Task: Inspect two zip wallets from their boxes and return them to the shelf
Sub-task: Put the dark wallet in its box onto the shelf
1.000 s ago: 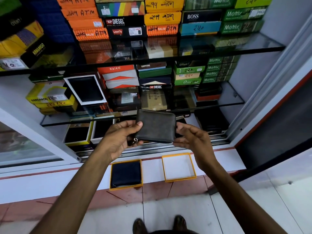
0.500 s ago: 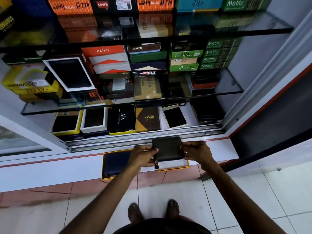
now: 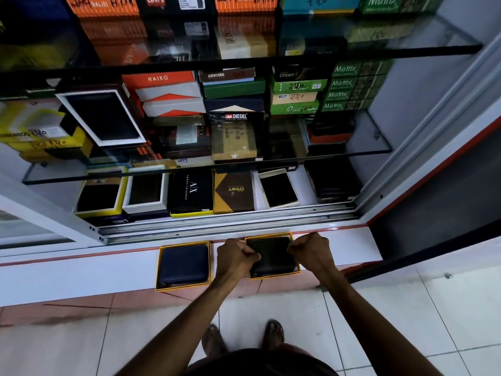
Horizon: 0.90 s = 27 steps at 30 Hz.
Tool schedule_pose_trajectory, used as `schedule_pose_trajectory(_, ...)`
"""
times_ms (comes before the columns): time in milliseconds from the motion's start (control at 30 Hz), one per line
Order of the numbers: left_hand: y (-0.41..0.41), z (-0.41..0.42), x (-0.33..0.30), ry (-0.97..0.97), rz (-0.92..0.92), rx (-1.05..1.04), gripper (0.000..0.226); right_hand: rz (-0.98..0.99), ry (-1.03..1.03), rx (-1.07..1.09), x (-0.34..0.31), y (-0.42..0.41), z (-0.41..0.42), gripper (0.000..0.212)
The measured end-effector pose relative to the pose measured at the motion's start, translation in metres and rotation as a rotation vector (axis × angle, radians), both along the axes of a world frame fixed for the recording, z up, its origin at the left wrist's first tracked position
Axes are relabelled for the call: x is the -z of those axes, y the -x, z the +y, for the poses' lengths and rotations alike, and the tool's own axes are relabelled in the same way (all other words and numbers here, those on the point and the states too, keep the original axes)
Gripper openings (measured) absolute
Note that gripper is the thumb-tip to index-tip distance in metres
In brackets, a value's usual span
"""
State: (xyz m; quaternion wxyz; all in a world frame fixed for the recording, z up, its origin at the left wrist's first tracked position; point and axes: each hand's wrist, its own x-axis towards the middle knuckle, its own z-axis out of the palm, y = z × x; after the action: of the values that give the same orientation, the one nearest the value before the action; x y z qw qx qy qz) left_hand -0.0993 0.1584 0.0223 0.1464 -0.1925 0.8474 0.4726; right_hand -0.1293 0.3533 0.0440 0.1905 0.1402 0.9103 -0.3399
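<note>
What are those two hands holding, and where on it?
Both hold the dark wallet in its orange-rimmed box: left hand pinches its left edge, right hand its right edge.

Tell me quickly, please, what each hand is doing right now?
Left hand: fingers curled on the left edge of the black wallet, which sits in its box.
Right hand: curled on the wallet's right edge.

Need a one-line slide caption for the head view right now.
Both hands seat a dark zip wallet into its yellow-rimmed box beside a boxed navy wallet.
</note>
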Motion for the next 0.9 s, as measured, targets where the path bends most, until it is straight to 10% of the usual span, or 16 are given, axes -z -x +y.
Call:
schedule_pose_trajectory(433,0.005,-0.003,0.018,0.073,-0.073,-0.102,0.047,0.039,0.021,0.044,0.009,-0.007,0.008,0.044)
schedule_pose_trajectory(900,0.004,-0.008,-0.035,-0.245,-0.059,-0.236,0.036,0.111,0.214,0.088,-0.009,-0.005,0.016,0.016)
